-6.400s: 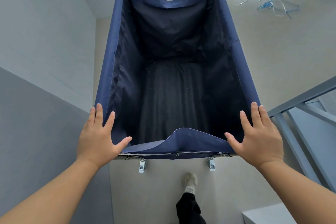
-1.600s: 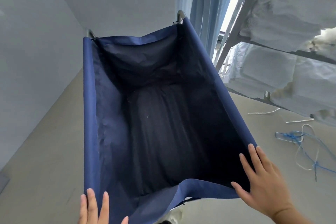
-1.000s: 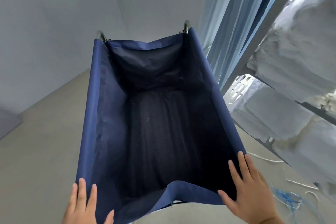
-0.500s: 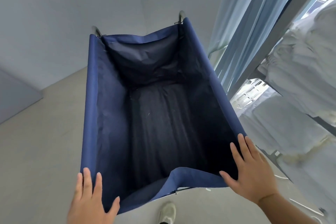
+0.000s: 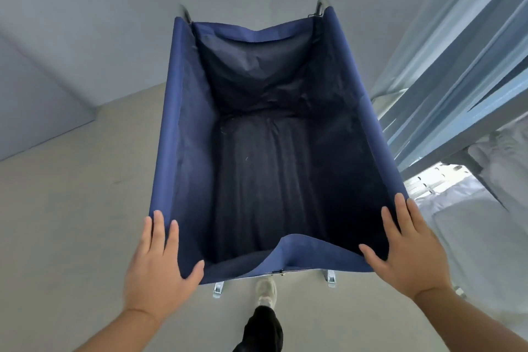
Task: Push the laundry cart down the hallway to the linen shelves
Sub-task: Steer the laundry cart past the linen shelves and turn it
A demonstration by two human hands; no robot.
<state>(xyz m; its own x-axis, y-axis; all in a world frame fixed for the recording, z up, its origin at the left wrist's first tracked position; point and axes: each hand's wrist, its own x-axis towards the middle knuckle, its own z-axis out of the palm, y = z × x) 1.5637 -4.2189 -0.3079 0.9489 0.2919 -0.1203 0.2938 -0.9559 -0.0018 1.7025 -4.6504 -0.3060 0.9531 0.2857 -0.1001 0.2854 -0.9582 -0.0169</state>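
**Desk:** Head camera view: what does it show?

**Photographer:** A person steering an empty laundry cart [image 5: 271,151] over a pale floor [image 5: 71,223], blue fabric liner open, its far end toward a grey wall [image 5: 114,8].

**Desk:** And the hands?

**Photographer:** Left hand [image 5: 160,268] and right hand [image 5: 405,251] lie flat on the near corners, fingers spread, thumbs over the near edge. Neither grip is curled closed; palms press on the rim, likely to push and steer evenly from both sides.

**Desk:** How near is the goal?

**Photographer:** Linen shelves [image 5: 491,180] with folded white linen stand just beside the cart's right side, past pale blue curtains [image 5: 457,51]. The trip looks almost done.
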